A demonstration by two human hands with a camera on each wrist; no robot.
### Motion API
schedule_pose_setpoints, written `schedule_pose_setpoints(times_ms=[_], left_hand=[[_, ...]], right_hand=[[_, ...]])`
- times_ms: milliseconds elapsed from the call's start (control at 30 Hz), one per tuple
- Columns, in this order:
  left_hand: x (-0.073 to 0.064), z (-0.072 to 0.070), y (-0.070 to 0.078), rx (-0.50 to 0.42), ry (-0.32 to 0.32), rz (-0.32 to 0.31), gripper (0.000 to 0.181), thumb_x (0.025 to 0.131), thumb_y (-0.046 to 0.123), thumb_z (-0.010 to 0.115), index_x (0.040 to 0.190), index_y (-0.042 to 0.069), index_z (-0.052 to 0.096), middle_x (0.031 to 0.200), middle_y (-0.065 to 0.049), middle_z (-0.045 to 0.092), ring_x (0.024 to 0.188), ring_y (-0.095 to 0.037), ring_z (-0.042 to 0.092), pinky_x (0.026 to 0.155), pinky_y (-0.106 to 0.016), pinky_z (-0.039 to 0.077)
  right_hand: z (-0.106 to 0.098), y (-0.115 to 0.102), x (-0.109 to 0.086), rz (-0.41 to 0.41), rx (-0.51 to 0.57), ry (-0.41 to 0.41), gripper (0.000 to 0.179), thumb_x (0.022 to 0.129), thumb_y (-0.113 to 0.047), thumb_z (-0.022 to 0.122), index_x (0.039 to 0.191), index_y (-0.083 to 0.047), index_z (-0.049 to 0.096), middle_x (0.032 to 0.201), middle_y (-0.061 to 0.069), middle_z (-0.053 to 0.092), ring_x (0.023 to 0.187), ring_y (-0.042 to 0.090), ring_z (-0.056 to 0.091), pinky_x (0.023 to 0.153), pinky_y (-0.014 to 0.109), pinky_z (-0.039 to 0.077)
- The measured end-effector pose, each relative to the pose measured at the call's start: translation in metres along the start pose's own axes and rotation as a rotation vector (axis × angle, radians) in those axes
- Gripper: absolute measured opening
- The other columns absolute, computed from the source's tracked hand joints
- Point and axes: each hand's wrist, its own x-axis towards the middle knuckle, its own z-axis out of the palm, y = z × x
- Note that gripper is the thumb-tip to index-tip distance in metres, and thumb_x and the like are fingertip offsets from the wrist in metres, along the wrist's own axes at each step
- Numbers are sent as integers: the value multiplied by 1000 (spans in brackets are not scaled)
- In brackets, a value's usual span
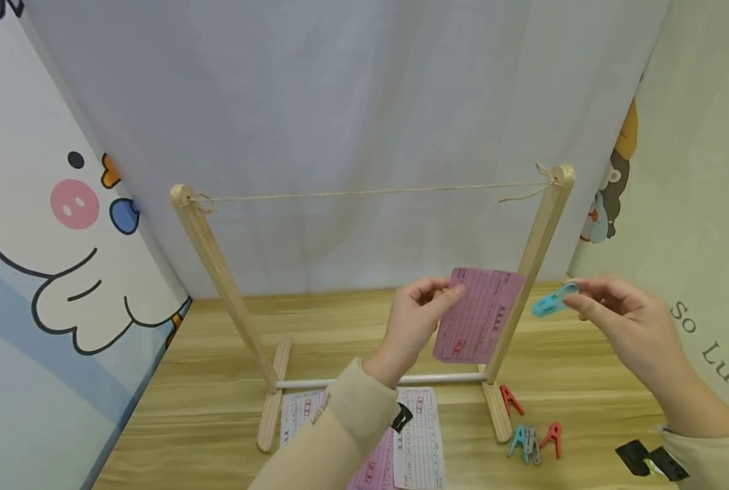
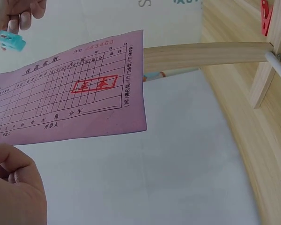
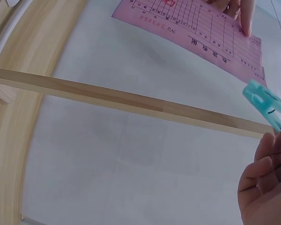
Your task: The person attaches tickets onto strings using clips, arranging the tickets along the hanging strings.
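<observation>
My left hand (image 1: 414,323) pinches a pink receipt slip (image 1: 479,316) at its upper left edge, holding it up near the rack's right post. Printed lines and a red stamp show on the slip (image 2: 84,93) in the left wrist view. To the right, my right hand (image 1: 630,323) pinches a light-blue clothespin (image 1: 554,301) by its handle end, with its tip pointing left toward the slip. The clothespin (image 3: 267,103) is apart from the paper in the right wrist view. Above both hands, a thin string (image 1: 364,193) runs between the posts of a wooden rack (image 1: 538,235).
Several clothespins, among them a red one (image 1: 551,437) and a grey one (image 1: 531,446), lie by the rack's right foot (image 1: 497,414). White slips (image 1: 420,435) and pink slips (image 1: 376,466) lie on the wooden table (image 1: 205,381) under my left forearm. A white bar (image 1: 444,378) joins the posts low down.
</observation>
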Motion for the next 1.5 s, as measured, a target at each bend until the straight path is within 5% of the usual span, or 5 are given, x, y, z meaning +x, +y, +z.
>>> schedule_pose_setpoints(times_ms=[133, 867, 1100, 1267, 1500], left_hand=[[1, 2, 6, -19, 0, -7, 26, 93, 13, 68, 109, -8, 68, 65, 7, 48, 56, -7, 36, 51, -18, 31], [10, 5, 32, -51, 6, 50, 26, 93, 12, 67, 110, -8, 67, 65, 7, 49, 59, -5, 40, 49, -18, 33], [13, 8, 38, -114, -1, 40, 27, 94, 12, 66, 111, -9, 66, 68, 6, 52, 64, -6, 51, 55, -19, 47], [15, 9, 40, -109, 9, 48, 26, 94, 12, 66, 109, -9, 66, 66, 6, 49, 59, -6, 45, 49, -18, 39], [20, 8, 45, -79, 39, 90, 26, 92, 11, 68, 109, -9, 67, 62, 7, 43, 57, -6, 37, 52, -18, 32]], right_hand=[[-2, -7, 5, -20, -4, -8, 27, 94, -1, 63, 101, -26, 71, 79, -21, 64, 68, 0, 53, 54, 17, 40], [-13, -56, 50, -164, -70, -24, 31, 93, -1, 66, 97, -31, 69, 66, -13, 51, 60, 6, 38, 51, 22, 30], [-14, -74, 69, -149, -79, -37, 26, 92, -5, 69, 94, -31, 70, 65, -15, 56, 60, 4, 43, 53, 16, 35], [-13, -84, 78, -222, -108, -67, 28, 91, -4, 69, 93, -32, 70, 59, -11, 49, 56, 5, 41, 52, 15, 36], [-16, -95, 91, -254, -125, -94, 29, 92, -6, 69, 92, -35, 70, 55, -11, 45, 49, 7, 32, 44, 26, 23]])
